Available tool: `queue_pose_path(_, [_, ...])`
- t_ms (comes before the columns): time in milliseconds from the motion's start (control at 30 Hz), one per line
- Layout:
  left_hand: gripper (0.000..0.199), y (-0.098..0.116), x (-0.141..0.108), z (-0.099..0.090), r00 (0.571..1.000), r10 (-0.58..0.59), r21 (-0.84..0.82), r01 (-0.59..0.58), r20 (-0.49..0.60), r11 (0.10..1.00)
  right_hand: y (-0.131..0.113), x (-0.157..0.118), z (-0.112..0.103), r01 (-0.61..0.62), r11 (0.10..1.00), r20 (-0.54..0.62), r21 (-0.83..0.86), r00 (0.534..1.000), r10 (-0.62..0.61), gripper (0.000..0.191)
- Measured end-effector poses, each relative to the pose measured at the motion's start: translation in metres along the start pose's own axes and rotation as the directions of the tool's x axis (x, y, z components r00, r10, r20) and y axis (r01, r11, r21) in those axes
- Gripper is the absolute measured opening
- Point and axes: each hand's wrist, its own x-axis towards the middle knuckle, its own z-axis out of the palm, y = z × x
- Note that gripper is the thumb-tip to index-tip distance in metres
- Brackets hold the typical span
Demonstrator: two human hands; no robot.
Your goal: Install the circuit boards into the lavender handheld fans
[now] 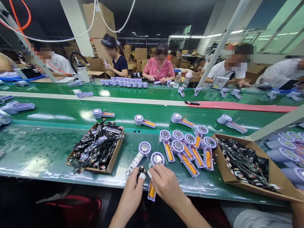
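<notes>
1. Hands of the person are at the near edge of the bench. The left hand [131, 193] pinches a small black part [141, 170] with a red mark between thumb and finger. This grip is narrow, and the part is so small that I cannot tell exactly what it is.
2. The right hand [166, 185] is curved over a white fan unit [152, 191] with an orange strip. The grip seems to be closed on the unit, but the fingers hide much of the contact. The round head of this unit is just above the hand, and its lower end comes over the bench edge, perhaps so the hand can hold it steady.
3. More fan units [185, 148] lie close together just to the right of the hands. Their round heads point away from the person, and this probably keeps the long bodies easy to reach.
4. A cardboard tray [111, 167] of black circuit boards [97, 145] stands on the green bench [35, 148] to the left. A larger cardboard box [237, 177] of similar boards stands to the right. Both are likely placed so each hand can reach them.
</notes>
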Motion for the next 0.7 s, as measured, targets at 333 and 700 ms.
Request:
queue_pose_path(333, [0.024, -0.011, -0.003, 0.007, 0.987, 0.118, 0.267, -0.144, 0.109, 0.953, -0.003, 0.009, -0.008, -0.012, 0.999, 0.094, -0.053, 0.995, 0.017, 0.016])
queue_pose_path(700, [0.031, -0.009, -0.004, 0.005, 0.977, 0.176, 0.393, -0.209, 0.12, 0.895, -0.008, 0.008, -0.005, -0.116, 0.993, 0.016, -0.027, 0.993, 0.117, 0.024])
